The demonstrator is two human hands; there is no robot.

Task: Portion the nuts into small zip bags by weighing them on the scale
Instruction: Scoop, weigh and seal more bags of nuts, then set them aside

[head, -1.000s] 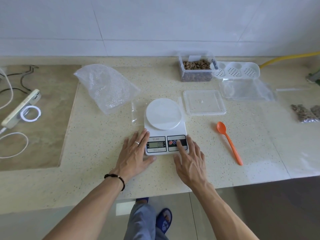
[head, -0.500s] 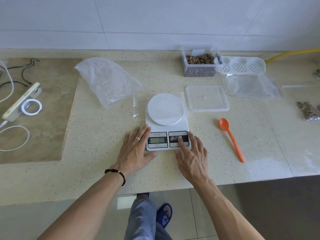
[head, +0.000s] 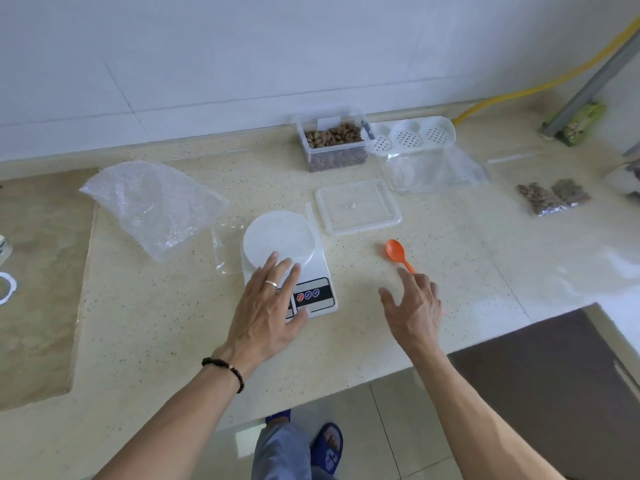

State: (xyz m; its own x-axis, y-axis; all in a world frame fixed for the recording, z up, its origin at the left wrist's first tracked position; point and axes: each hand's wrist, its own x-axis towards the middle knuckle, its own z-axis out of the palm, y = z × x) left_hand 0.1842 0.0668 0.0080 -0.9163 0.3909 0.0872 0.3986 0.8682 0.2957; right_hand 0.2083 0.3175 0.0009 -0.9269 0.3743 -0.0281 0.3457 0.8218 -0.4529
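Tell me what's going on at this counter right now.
A person is setting up to weigh nuts. Their left hand lies flat over the white scale, covering its display; the platter is bare. Their right hand is open, reaching toward the orange spoon. The open tub of nuts sits at the back, its lid lying nearer, and two filled small bags lie at the right.

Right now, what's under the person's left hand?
The left hand lies open over the white digital kitchen scale, covering its display; three round buttons show beside it. The reading is hidden.
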